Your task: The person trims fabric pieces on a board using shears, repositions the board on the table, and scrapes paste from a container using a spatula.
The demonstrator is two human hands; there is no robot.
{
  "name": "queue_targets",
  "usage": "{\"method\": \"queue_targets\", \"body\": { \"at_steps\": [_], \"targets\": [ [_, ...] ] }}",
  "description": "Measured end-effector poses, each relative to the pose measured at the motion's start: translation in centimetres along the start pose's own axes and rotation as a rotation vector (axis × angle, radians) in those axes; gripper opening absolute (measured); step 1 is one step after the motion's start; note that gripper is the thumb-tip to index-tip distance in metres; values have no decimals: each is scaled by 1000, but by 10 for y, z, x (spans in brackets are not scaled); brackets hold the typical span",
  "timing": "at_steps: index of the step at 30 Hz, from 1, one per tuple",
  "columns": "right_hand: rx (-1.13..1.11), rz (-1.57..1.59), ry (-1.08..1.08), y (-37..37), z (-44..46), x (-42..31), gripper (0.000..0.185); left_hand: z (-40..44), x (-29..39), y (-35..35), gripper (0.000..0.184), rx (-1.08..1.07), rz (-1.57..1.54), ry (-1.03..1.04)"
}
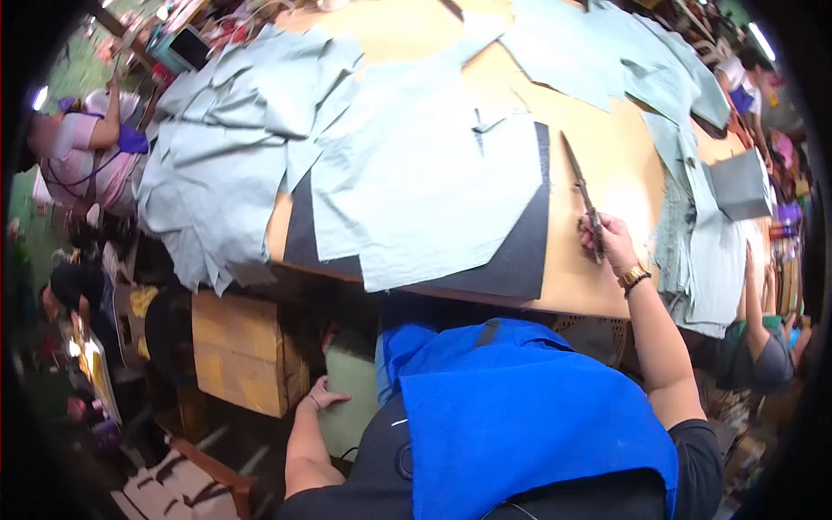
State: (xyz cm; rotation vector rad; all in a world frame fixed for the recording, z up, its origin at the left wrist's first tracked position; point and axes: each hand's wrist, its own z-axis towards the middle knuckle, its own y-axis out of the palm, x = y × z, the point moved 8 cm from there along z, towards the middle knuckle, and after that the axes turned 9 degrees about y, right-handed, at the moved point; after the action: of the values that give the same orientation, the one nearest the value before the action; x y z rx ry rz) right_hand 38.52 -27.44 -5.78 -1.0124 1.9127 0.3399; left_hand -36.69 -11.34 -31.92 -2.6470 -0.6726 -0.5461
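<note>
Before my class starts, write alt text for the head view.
A person's right hand holds long, dark metal scissors over a tan tabletop spread with pale blue-green, cloth-like pieces; the left hand is lower, near a brown cardboard box.

Pale grey-green cloth pieces, black sheet, tan table, dark scissors, bright blue apron.
</note>
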Motion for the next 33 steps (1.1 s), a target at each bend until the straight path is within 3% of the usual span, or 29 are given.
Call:
{"method": "queue_targets", "body": {
  "at_steps": [3,6,15,24,33],
  "targets": [
    [-19,49,21,1,-1,4,17,-26,78,22,105,-74,119,-71],
    [-16,52,44,5,-3,5,17,50,-11,30,98,-121,-107,-62],
    [26,-26,90,4,-4,5,11,26,51,53,85,-137,95,-66],
    [19,9,150,6,-9,10,8,26,101,13,73,-247,275,-101],
    [91,-58,198,8,-20,5,8,43,175,-36,61,-430,620,-8]
  ]
}}
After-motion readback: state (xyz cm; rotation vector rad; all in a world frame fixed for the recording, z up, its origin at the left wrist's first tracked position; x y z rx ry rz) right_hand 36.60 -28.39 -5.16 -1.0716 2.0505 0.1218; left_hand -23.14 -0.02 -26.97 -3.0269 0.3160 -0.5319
